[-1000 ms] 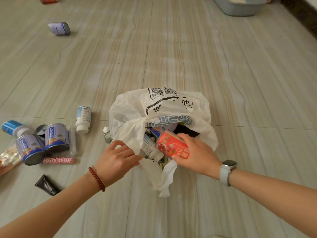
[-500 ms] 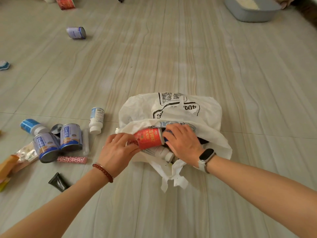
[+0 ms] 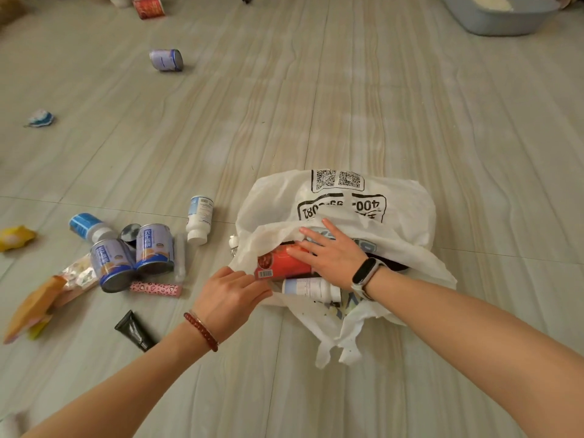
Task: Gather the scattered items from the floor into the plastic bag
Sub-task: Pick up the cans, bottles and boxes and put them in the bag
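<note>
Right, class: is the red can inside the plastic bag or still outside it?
Partly in. The red can lies on its side in the plastic bag mouth, barcode end sticking out, right hand resting on it.

Single view, worn on the head, looking forward and steeply down onto the floor (image 3: 379,90). Close over both forearms, which enter from the bottom edge and reach toward the plastic bag (image 3: 404,210) just right of centre. Wide-angle, with floor lines bowing toward the edges. Reaches as far as a grey tub (image 3: 493,20) at top right.
</note>
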